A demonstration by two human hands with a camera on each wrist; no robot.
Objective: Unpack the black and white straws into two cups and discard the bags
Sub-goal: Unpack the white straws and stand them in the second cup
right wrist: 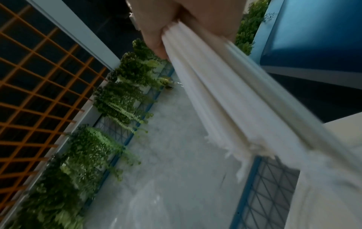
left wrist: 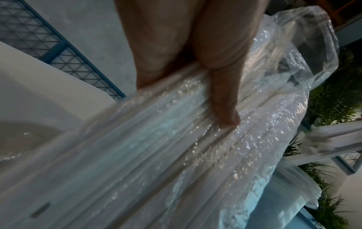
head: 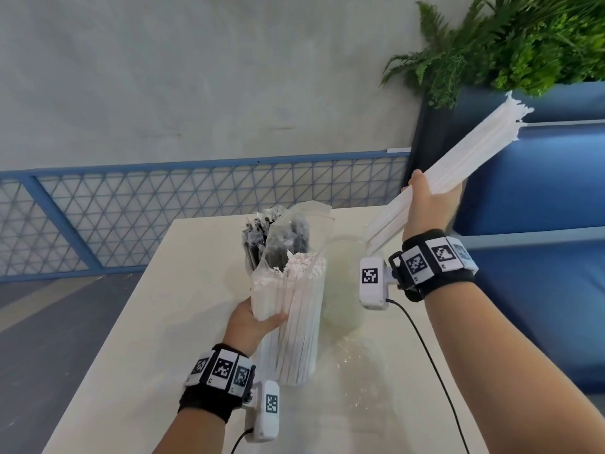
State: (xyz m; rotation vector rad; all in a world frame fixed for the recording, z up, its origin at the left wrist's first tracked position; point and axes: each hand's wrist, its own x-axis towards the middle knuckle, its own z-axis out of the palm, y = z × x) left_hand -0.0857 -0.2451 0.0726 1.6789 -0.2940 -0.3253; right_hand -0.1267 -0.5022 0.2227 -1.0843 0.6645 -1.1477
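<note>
Left hand (head: pixel 252 322): low over the table, thumb and fingers wrapped round the bagged white straws (head: pixel 294 322); forearm rises from the bottom edge.
Right hand (head: pixel 425 204): raised higher, well apart from the left, fist closed round a loose bundle of white straws (head: pixel 474 149).
Wrists: 2 black bands with square markers.

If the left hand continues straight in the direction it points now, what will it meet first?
The left hand already grips the bag of white straws, so that is in its way at once. Beyond it, probably the translucent cup just to the right, though depth is unclear.
</note>
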